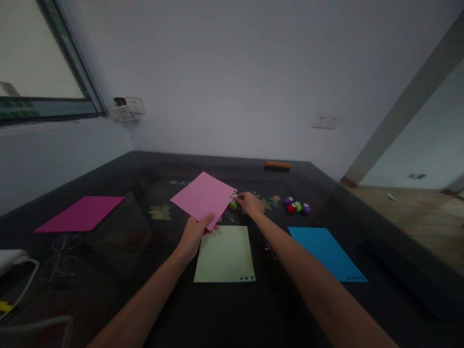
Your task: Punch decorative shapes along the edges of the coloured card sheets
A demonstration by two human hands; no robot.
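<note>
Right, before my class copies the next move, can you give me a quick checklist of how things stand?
1. Left hand gripping the pink sheet: ok.
2. Right hand beside the pink sheet's right corner: ok.
3. Green googly-eyed figure firmly held by the right hand: cannot tell.
4. Pale yellow sheet flat on the table: ok.
5. Blue sheet fully in view: not ok; the right forearm hides part.

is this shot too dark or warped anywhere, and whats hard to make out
Head view: dim overall; head view: faint reflections on the glossy table; head view: apparent wide-angle stretching toward the edges; head view: fine detail unclear where the right hand nears the pink sheet.
</note>
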